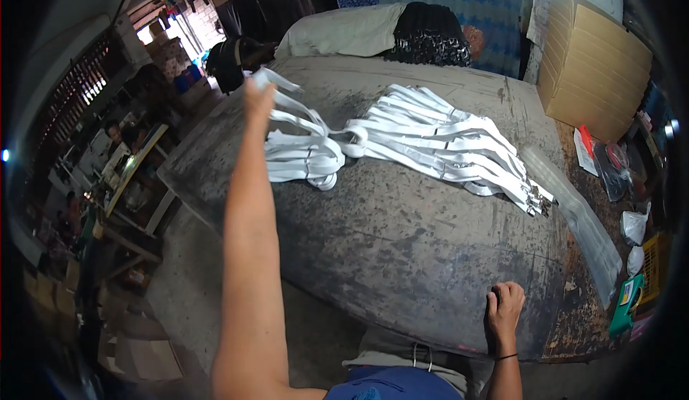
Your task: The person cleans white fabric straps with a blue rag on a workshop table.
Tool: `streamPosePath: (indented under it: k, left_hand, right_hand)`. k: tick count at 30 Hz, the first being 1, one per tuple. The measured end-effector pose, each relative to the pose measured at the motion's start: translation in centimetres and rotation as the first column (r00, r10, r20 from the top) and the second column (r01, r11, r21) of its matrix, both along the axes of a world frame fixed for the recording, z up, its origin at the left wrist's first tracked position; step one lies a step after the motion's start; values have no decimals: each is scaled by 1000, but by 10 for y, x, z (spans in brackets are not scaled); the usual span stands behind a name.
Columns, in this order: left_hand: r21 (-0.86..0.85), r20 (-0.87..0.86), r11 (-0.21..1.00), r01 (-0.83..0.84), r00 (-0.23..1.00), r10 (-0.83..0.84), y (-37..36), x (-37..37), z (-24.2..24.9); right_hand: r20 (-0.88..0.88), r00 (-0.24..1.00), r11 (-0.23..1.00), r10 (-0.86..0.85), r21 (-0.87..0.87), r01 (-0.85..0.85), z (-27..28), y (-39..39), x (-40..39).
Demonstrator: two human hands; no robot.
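Gripping flat white fabric straps (266,77), the left hand (259,98) reaches across the scuffed grey tabletop (402,235); the curled right hand (508,305) rests near its front edge, contents unclear.

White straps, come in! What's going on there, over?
Left grip raised, holding part of white strap bundle. Right grip low, at table's near edge. Plastic strip alongside, apparently not in the way.

Brown cardboard box (603,70) right of a blue patterned curtain (452,1).
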State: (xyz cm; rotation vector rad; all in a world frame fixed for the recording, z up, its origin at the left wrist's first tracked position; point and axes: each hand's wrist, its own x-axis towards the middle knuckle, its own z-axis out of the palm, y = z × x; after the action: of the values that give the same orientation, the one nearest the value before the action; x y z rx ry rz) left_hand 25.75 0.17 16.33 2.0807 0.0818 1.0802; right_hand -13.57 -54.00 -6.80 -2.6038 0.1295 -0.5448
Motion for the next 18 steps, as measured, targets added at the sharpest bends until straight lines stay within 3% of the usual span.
streamPosePath:
  k: [1,3,4,6,7,8,9,10,11,12,13,15,16,18]
  left_hand:
    - [-49,29,994,-98,995,99,16,-4,22]
    - [-137,157,989,-51,985,72,50,-12,62]
    - [-101,110,990,-97,988,108,49,-35,89]
    - [32,307,998,-51,951,38,54,-58,123]
    - [186,305,948,-258,932,194,88,-46,138]
    - [140,209,988,-67,977,37,103,-54,157]
    - [-52,193,996,67,980,-55,75,-83,169]
    - [156,288,983,-96,956,48,78,-92,184]
    - [225,340,946,-232,929,147,53,-122,194]
    - [219,342,965,-143,938,61,49,-134,200]
    - [332,383,924,-190,922,52,48,-148,204]
    - [457,284,863,-213,955,85,54,-179,217]
    - [493,287,847,-198,956,57,55,-198,219]
    - [605,216,770,-204,972,88,63,-230,231]
  right_hand:
    - [5,1000,1000,-3,-3,3,0,0,0]
    - [2,1000,1000,3,-8,-3,-2,0,0]
    - [27,1000,1000,15,-23,-14,-4,-1,0]
    - [60,998,999,29,-34,-27,-5,-2,0]
    - [68,997,999,32,-30,-30,-4,-2,-1]
    - [58,998,999,38,-35,-36,-5,-3,-1]
    - [52,998,998,44,-39,-42,-8,-5,-1]
    - [41,999,999,22,-51,-20,-11,-8,-3]
    - [13,998,998,54,-45,-53,-15,-12,-4]
    - [-15,996,995,89,-35,-89,-17,-15,-4]
    - [-19,997,996,79,-40,-79,-19,-18,-4]
    - [-178,980,943,-88,-332,24,-19,-22,3]
    - [-363,923,963,-126,-268,26,-13,-30,11]
    - [-374,915,961,-151,-271,48,-16,-34,32]
